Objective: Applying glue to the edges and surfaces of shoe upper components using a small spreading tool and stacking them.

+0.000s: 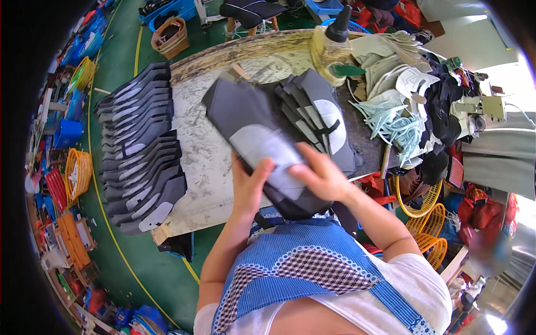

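Observation:
In front of my apron I hold a bundle of dark grey cut pieces point(237, 109) with a light grey rounded patch, slightly blurred. My left hand point(249, 184) grips its left edge, thumb on top. My right hand point(324, 173) grips the opposite edge, its thumb pressed on the light patch. Just beyond my right hand, a fanned pile of similar pieces point(315, 103) lies on the table, with a narrow black strip point(328, 129) across its light patch. Along the table's left edge runs a long overlapping row of the same kind of pieces point(142, 139).
The worn, stained table point(201, 190) carries a yellowish glue bottle point(329, 53) with a black nozzle at its far side. Pale blue straps point(393, 125) and white cut pieces point(416, 84) lie heaped at the right. Yellow baskets point(427, 223) stand on the floor beside me.

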Motion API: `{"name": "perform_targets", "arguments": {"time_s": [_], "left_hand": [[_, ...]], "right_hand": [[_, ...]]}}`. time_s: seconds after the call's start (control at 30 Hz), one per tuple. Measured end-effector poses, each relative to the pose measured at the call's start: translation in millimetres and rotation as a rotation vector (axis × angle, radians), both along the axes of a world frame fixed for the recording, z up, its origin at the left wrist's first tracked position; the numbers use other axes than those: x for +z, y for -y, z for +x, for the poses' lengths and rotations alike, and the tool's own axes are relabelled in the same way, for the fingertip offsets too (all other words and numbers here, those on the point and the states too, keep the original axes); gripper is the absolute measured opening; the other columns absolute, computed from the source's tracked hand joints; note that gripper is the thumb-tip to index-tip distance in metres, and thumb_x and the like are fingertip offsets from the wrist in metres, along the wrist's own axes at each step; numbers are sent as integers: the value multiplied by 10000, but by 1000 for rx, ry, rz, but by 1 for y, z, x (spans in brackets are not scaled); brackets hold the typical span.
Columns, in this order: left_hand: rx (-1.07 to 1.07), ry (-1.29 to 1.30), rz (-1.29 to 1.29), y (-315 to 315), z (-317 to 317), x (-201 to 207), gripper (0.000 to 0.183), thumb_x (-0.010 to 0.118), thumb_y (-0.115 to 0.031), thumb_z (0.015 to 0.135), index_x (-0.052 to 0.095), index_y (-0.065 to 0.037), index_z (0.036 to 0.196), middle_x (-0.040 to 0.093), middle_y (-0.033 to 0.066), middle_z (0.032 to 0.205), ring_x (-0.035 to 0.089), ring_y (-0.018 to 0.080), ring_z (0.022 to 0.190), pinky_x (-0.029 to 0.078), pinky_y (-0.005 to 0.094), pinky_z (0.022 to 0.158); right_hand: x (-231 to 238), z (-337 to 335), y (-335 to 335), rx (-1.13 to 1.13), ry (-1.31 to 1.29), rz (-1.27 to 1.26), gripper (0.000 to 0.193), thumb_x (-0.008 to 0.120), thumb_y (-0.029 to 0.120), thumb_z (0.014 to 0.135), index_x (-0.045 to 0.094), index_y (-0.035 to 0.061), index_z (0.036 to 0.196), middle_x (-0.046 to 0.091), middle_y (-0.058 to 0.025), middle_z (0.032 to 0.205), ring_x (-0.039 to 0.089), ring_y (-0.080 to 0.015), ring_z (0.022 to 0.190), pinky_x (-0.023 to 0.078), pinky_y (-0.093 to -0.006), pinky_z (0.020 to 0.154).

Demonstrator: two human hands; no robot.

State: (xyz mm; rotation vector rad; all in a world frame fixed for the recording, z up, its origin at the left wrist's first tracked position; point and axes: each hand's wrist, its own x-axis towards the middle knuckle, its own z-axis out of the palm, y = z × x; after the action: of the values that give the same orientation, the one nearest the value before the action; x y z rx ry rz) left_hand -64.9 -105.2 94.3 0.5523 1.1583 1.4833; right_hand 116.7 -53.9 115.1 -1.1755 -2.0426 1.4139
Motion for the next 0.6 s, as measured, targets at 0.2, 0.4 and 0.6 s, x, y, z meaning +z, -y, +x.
{"name": "perform_targets", "arguments": {"time_s": [0.2, 0.4, 0.6], "left_hand": [[-232, 10, 241, -69, 88, 24, 834, 849, -196, 750, 318, -5, 1364, 537, 134, 1206, 577, 200, 1061, 502, 345, 886], [-13, -690, -118, -112, 102, -105, 894, 852, -396, 729, 358, 4, 1358, 530, 81, 920, 539, 173, 718, 493, 327, 648], [-195, -361, -209, -121, 97, -79, 702, 782, -212, 796, 452, 2, 1378, 584, 97, 1122, 568, 172, 1012, 459, 310, 899]], "right_hand": [[14, 101, -32, -183, -190, -18, 654, 548, 420, 944, 437, -90, 1339, 674, -187, 1057, 651, -258, 989, 479, -364, 881], [-94, 95, -76, -329, 508, 177, 710, 499, 591, 922, 492, 30, 1359, 674, -284, 987, 667, -400, 943, 530, -473, 772], [-90, 138, -113, -243, 215, 229, 674, 600, 486, 916, 493, -27, 1340, 632, -202, 1106, 650, -305, 969, 531, -414, 788]]}}
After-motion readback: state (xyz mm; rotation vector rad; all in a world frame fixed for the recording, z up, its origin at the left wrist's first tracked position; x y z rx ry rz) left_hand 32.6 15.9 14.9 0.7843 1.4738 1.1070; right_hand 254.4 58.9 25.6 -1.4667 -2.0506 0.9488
